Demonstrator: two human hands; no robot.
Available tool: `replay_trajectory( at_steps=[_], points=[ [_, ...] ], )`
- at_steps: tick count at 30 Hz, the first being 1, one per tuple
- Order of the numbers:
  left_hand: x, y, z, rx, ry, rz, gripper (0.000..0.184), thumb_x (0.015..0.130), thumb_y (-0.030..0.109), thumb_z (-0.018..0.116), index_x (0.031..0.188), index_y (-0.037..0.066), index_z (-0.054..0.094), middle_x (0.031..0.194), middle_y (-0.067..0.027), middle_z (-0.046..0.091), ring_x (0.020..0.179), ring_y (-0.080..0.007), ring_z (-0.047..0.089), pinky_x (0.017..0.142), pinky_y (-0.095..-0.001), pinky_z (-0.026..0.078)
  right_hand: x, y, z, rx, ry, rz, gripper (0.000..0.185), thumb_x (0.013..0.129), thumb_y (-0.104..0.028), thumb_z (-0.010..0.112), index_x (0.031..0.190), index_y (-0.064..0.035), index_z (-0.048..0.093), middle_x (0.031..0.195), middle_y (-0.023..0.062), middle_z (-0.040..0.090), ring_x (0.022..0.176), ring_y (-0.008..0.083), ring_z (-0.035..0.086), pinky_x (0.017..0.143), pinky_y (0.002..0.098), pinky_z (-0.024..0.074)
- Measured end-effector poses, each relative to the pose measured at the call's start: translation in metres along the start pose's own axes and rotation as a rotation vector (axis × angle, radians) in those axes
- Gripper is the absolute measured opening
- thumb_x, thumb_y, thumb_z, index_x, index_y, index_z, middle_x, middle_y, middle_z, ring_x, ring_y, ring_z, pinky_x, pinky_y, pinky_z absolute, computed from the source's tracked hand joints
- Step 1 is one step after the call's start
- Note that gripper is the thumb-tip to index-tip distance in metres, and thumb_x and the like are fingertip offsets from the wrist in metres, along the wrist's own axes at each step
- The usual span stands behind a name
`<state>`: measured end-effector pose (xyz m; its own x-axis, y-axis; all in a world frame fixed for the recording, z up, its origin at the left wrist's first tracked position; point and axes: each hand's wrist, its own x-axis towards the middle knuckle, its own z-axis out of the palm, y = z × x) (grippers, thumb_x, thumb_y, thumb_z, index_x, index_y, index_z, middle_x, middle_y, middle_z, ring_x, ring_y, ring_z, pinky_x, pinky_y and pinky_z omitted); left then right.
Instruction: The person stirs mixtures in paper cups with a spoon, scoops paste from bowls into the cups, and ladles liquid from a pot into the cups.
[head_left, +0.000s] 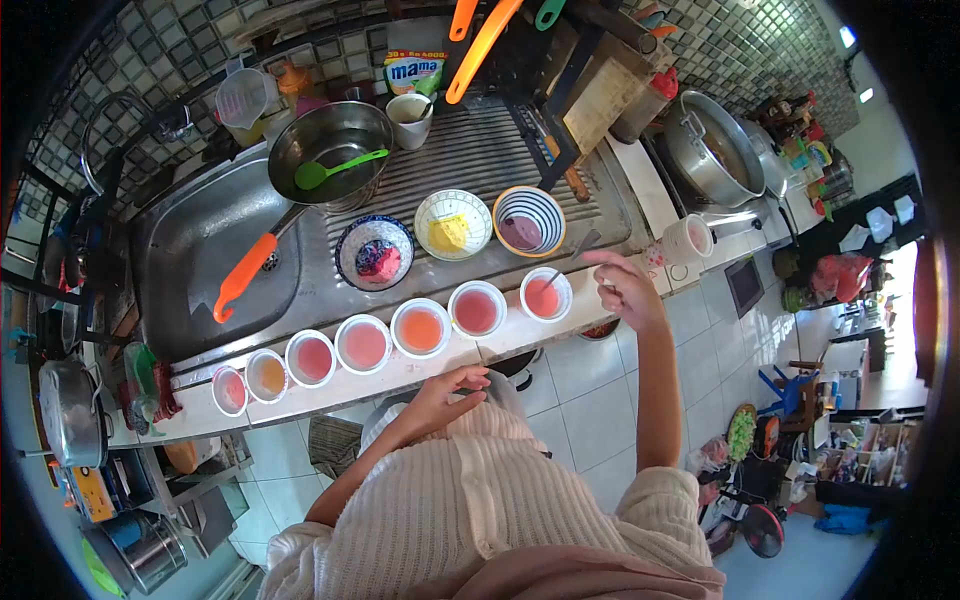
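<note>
Several white cups with pink, red and orange contents stand in a row along the counter's front edge, among them an orange one [420,328] and a pinkish-red one [477,308]. My right hand [627,290] is raised just right of the rightmost cup [545,295], index finger stretched out, the others curled, nothing seen in it. A metal spoon [577,255] leans in that cup, apart from the hand. My left hand [447,400] hovers before my body below the row, fingers apart and empty. Behind the cups are bowls with pink [377,262], yellow [448,232] and purple [521,232] contents.
A pan [330,150] with a green spatula [340,168] stands by the sink [215,250], its orange handle reaching over the basin. Another cup [688,240] is at the right, near a large metal pot [712,150] on the stove. Orange utensils hang overhead.
</note>
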<state>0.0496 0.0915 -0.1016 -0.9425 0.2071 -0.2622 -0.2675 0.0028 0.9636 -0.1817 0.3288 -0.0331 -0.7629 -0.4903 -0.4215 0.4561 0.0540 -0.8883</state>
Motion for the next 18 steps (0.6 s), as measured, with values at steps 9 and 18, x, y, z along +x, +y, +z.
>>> replay_trajectory(
  at_steps=[9,18],
  points=[
    [0.006,0.001,0.003,0.016,-0.039,0.014,0.044,0.086,0.021,0.059,0.123,0.001,0.047,0.111,-0.0137,0.06,0.104,-0.0208,0.057,0.091,-0.033,0.043,-0.064,0.038,0.034,-0.487,0.132,-0.275,0.041,0.082,0.003,0.045,0.12,-0.0076,0.055,0.075,-0.0029,0.043,0.055,0.0039,0.04,0.047,0.0177,0.0316],
    [0.006,-0.003,0.005,0.035,-0.017,0.028,0.041,0.086,0.015,0.06,0.122,0.0,0.048,0.109,-0.013,0.061,0.101,-0.0204,0.058,0.09,-0.0318,0.045,-0.07,0.084,0.062,-1.122,0.502,-0.639,0.058,0.072,0.007,0.052,0.124,-0.0196,0.055,0.085,0.0061,0.053,0.064,0.0197,0.054,0.054,0.0296,0.0447]
  ],
)
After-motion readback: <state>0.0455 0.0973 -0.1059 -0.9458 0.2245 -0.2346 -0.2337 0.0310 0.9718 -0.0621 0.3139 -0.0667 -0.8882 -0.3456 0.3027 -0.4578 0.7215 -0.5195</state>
